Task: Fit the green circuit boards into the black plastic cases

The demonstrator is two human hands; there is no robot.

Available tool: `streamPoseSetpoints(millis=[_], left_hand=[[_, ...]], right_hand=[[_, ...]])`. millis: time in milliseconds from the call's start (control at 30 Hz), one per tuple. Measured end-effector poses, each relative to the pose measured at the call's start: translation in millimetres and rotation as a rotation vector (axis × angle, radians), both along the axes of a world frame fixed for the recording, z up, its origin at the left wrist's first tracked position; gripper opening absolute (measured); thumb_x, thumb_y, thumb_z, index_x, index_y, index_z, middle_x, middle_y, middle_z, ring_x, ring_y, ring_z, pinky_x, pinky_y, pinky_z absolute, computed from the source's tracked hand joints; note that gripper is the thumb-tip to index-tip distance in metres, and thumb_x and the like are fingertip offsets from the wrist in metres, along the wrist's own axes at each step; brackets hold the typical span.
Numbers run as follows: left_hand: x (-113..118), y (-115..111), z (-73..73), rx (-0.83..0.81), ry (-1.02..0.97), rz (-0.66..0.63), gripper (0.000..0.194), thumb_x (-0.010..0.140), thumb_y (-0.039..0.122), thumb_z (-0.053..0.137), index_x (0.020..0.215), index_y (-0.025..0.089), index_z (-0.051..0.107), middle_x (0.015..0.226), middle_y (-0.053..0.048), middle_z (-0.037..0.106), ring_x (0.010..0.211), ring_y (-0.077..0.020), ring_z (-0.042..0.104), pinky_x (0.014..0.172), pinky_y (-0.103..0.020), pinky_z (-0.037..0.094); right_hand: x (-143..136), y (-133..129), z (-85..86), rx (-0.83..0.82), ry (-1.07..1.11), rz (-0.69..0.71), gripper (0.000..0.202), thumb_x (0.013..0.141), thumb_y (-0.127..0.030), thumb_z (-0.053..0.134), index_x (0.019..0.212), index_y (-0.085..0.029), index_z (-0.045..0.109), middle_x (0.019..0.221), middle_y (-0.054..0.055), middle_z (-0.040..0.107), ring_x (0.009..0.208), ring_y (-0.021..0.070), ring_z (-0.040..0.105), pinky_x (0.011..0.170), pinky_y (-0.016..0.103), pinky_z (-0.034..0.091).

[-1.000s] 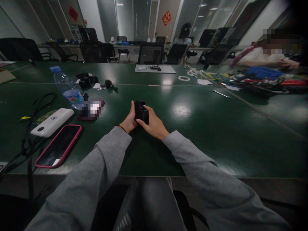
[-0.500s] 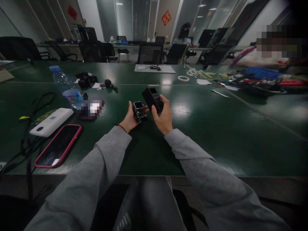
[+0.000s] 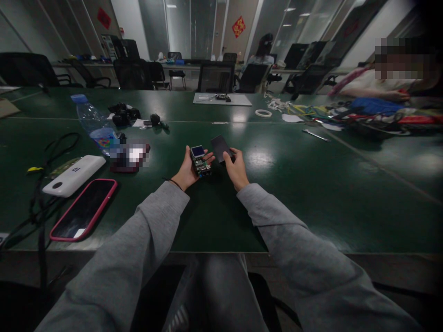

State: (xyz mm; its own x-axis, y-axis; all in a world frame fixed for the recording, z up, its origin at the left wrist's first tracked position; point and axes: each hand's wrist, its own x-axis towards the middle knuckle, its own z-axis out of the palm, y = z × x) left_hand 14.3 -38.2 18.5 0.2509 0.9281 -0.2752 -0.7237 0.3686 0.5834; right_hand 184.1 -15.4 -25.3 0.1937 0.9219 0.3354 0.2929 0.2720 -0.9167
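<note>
My left hand [image 3: 187,171] holds a green circuit board [image 3: 201,164] with a small screen [image 3: 198,151] at its upper end. The board lies in the palm, and some fingertips show past its right edge. In my right hand [image 3: 237,169] is a black plastic case [image 3: 220,147], a plain flat face turned up, the thumb on top and the other fingers at its far edge and underneath. Case and board are close together but apart, both above the green table [image 3: 221,212].
On the left lie a phone in a pink case [image 3: 84,210], a white power bank [image 3: 74,176], black cables [image 3: 36,203] and a tilted plastic bottle [image 3: 95,122]. A white ring [image 3: 263,113] and a wrench-like tool [image 3: 316,135] lie farther right. Another person sits beyond a cable pile [image 3: 377,108].
My right hand has turned the black case, so a plain face shows instead of the side with openings. The board in my left hand has tilted, showing more of its lower end.
</note>
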Motion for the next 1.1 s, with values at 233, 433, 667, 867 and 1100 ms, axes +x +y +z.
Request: streamPoseSetpoints(millis=[233, 433, 667, 867, 1100], left_hand=[[-1.9, 2.9, -4.2, -0.02, 0.019, -0.022, 0.071, 0.093, 0.067, 0.029, 0.129, 0.013, 0.059, 0.097, -0.014, 0.074, 0.097, -0.0236, 0.069, 0.086, -0.036, 0.053], [-2.3, -0.2, -2.5, -0.014, 0.001, -0.069, 0.071, 0.093, 0.067, 0.03, 0.12, 0.012, 0.065, 0.093, -0.014, 0.074, 0.095, -0.0259, 0.069, 0.09, -0.039, 0.051], [-2.5, 2.4, -4.5, -0.035, 0.011, -0.001, 0.07, 0.092, 0.068, 0.032, 0.118, 0.012, 0.066, 0.093, -0.014, 0.074, 0.094, -0.0249, 0.069, 0.09, -0.038, 0.051], [-4.3, 1.4, -3.2, -0.04, 0.01, -0.027, 0.071, 0.091, 0.069, 0.031, 0.118, 0.014, 0.066, 0.094, -0.013, 0.075, 0.094, -0.0251, 0.069, 0.089, -0.039, 0.052], [-5.3, -4.2, 2.3, -0.005, -0.026, -0.058, 0.069, 0.093, 0.066, 0.029, 0.114, 0.012, 0.068, 0.09, -0.013, 0.075, 0.094, -0.0251, 0.07, 0.09, -0.039, 0.052]], right_hand=[[-6.8, -16.5, 14.1, 0.085, -0.131, 0.106, 0.054, 0.088, -0.053, 0.055, 0.127, -0.017, 0.046, 0.123, 0.016, 0.06, 0.112, 0.0273, 0.061, 0.1, 0.05, 0.048], [-12.1, -26.1, 19.7, 0.15, -0.284, 0.229, 0.053, 0.089, -0.049, 0.055, 0.129, -0.017, 0.045, 0.127, 0.017, 0.059, 0.116, 0.0285, 0.059, 0.103, 0.052, 0.045], [-12.4, -27.6, 18.4, 0.134, -0.326, 0.292, 0.055, 0.088, -0.048, 0.056, 0.131, -0.015, 0.042, 0.129, 0.018, 0.058, 0.119, 0.0294, 0.058, 0.106, 0.052, 0.044], [-11.1, -24.8, 18.9, 0.047, -0.241, 0.316, 0.055, 0.091, -0.056, 0.051, 0.13, -0.016, 0.044, 0.124, 0.017, 0.06, 0.114, 0.028, 0.061, 0.102, 0.051, 0.047], [-10.5, -13.5, 6.7, 0.025, -0.121, 0.316, 0.052, 0.09, -0.058, 0.053, 0.125, -0.02, 0.046, 0.116, 0.013, 0.063, 0.109, 0.0246, 0.062, 0.1, 0.048, 0.049]])
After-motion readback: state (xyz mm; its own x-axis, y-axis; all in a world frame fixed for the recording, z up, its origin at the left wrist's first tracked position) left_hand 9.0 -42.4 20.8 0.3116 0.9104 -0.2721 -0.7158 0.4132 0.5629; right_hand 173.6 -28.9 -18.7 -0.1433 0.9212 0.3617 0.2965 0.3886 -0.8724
